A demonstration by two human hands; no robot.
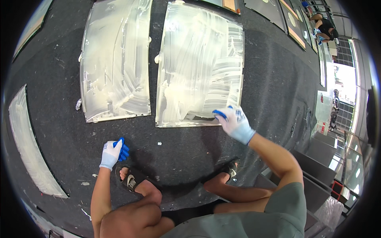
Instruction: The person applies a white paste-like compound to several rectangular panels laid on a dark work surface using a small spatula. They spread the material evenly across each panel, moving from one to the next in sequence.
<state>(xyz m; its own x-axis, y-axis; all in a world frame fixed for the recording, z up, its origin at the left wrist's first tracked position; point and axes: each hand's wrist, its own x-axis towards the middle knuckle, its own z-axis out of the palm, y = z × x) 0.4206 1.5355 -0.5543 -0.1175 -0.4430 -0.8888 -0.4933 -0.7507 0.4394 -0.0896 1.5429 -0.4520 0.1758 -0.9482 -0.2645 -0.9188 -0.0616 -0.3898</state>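
Both my hands wear white work gloves with blue palms. My right hand [235, 122] is at the near right corner of the right-hand panel [198, 67], fingers closed in a pinch. A dark strip [200, 118] shows beside those fingers; I cannot tell whether it is a tool's edge or bare panel. Streaky white coating covers this rectangular panel. To its left lies a similar coated panel [117, 59], separated by a narrow gap. My left hand [113, 152] hangs near my left foot with its fingers loosely bent and apart, holding nothing visible.
Black matting [178, 158] covers the floor, with small white scraps on it. A narrow coated panel [33, 146] lies at the far left. Grey boards [313, 170] stand behind my right arm. Another person [325, 29] bends over panels at the upper right.
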